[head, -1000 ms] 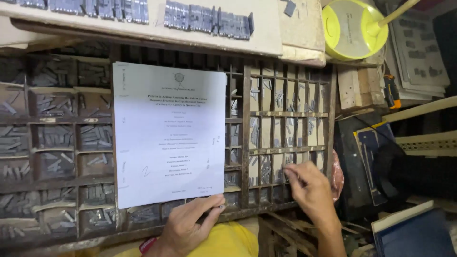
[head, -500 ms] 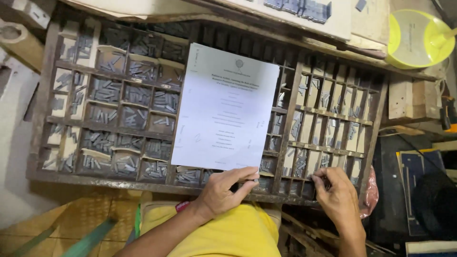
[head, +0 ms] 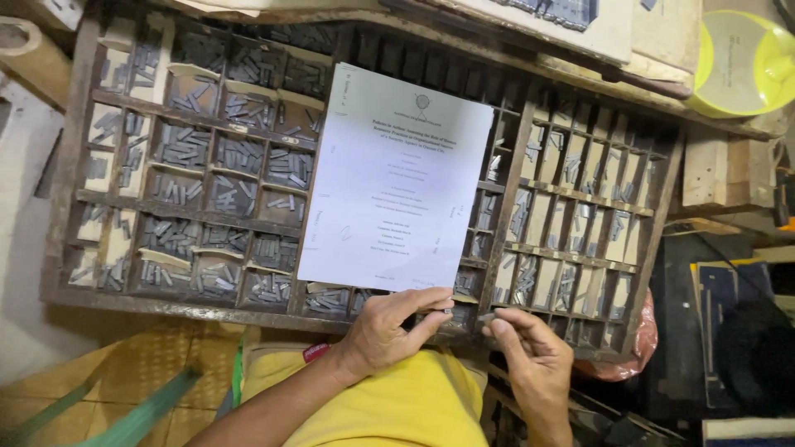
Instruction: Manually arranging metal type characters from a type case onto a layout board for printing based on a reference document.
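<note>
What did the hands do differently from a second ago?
The right hand left the narrow compartments on the right of the wooden type tray and came down to its front edge, close to the left hand, with a small metal piece at its fingertips. The left hand stays at the printed sheet, which still lies on the tray.

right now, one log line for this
left hand: on paper sheet edge | right hand: pinching metal type | wooden type case
</note>
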